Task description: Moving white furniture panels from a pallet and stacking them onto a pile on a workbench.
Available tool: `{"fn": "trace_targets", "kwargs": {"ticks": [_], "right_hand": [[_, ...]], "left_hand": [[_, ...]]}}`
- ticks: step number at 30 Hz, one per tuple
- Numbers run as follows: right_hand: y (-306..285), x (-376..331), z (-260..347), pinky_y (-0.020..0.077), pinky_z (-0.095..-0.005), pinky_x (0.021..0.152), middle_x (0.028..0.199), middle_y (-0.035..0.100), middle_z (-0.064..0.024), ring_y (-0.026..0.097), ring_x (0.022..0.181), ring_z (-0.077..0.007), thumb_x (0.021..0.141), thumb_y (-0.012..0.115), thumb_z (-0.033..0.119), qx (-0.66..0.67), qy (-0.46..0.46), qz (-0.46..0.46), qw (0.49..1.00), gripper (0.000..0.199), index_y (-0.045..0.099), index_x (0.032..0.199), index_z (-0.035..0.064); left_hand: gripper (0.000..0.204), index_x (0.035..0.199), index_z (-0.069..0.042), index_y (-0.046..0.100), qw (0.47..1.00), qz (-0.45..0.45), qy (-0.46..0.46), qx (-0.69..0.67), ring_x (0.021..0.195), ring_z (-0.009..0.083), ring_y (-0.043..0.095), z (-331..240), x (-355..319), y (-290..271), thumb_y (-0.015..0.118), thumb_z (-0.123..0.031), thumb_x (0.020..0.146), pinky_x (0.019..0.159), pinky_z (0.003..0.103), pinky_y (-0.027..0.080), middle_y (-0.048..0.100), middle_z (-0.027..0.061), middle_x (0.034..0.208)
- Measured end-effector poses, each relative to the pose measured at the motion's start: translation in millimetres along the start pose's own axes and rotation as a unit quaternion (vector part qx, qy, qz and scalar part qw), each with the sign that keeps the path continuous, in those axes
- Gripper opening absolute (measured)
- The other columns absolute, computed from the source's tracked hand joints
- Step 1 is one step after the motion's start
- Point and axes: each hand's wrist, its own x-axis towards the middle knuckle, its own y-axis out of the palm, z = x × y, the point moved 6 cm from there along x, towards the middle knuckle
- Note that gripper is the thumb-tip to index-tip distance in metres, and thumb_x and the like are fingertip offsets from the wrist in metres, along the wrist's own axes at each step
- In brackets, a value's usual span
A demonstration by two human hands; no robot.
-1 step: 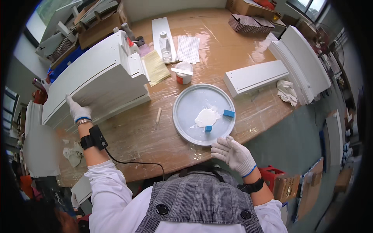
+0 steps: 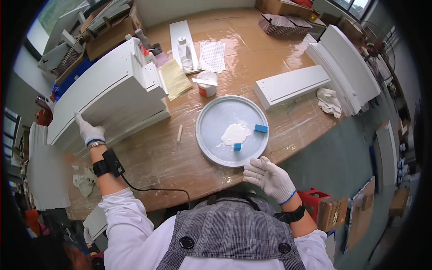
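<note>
My left hand (image 2: 91, 131), in a white knit glove, rests against the front of a large white piece with a curved side (image 2: 118, 94). One fingertip points up along its upper edge; the other fingers do not show clearly. Palm up, my right hand (image 2: 270, 180) is open and holds nothing. It hovers just off the near rim of a round pale tray (image 2: 203, 148). White paste (image 2: 235, 135) is pooled in the tray, beside a small blue block (image 2: 237, 147) and a longer blue block (image 2: 261, 128). A short pale stick (image 2: 180, 134) lies left of the tray.
Behind the tray stand a white tub (image 2: 207, 84) and a clear bottle (image 2: 185, 54). Yellow sandpaper (image 2: 175, 79) lies beside the curved piece. To the right are a long white block (image 2: 292, 85), a crumpled cloth (image 2: 329, 103) and a tall white piece (image 2: 348, 67). A cable hangs from my left wrist.
The whole view has shifted slightly, so the table and its things sit a little further left. Both hands keep the same pose, and nothing has been picked up or set down.
</note>
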Motion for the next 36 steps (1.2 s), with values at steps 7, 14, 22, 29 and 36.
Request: {"fn": "trace_targets", "kwargs": {"ticks": [7,14,22,29,36], "right_hand": [[-98,-75,3,0.0545,-0.0476,0.095,0.117,0.065,-0.0168,0.065,0.107,-0.0311,0.102,0.054,0.022,0.106,-0.086,0.015,0.991,0.027,0.057,0.121,0.0039],[-284,-207,-29,0.0548,-0.042,0.089,0.11,0.063,-0.0092,0.064,0.099,-0.0258,0.101,0.056,0.029,0.206,-0.182,-0.025,0.961,0.023,0.059,0.116,0.0116],[-461,-409,-129,0.055,-0.0335,0.08,0.092,0.06,-0.0009,0.061,0.083,-0.0172,0.104,0.051,0.032,0.38,-0.347,-0.163,0.842,0.021,0.056,0.096,0.013],[-515,-517,-252,0.0538,-0.0341,0.085,0.082,0.05,-0.0034,0.059,0.081,-0.0206,0.108,0.039,0.031,0.468,-0.511,-0.187,0.696,0.03,0.05,0.091,0.0096],[-585,-589,-353,0.0524,-0.0451,0.092,0.107,0.064,-0.0162,0.062,0.099,-0.0318,0.104,0.051,0.033,0.612,-0.521,-0.313,0.506,0.035,0.058,0.106,-0.0019]], "left_hand": [[0.081,0.156,-0.029,0.013,0.966,0.026,-0.227,-0.125,0.118,0.0476,0.046,54,-128,40,0.06,-0.051,0.094,0.096,0.07,0.04,0.041,0.0224,0.138],[0.067,0.157,-0.022,0.006,0.91,0.36,-0.196,-0.062,0.103,0.0394,0.043,61,-383,113,0.042,-0.032,0.102,0.086,0.059,0.046,0.036,0.0195,0.118],[0.051,0.119,-0.003,0.045,0.704,0.629,-0.329,0.024,0.097,0.0326,0.048,130,-762,207,0.05,-0.05,0.1,0.085,0.054,0.044,0.047,0.0185,0.114],[0.047,0.077,-0.011,0.045,0.261,0.884,-0.387,0.015,0.075,0.026,0.044,147,-1068,187,0.036,-0.048,0.105,0.07,0.041,0.041,0.041,0.0084,0.079],[0.044,0.105,-0.007,0.053,0.245,0.929,-0.241,0.136,0.087,0.0283,0.049,216,-1291,143,0.045,-0.051,0.101,0.076,0.048,0.044,0.048,0.0095,0.095]]}}
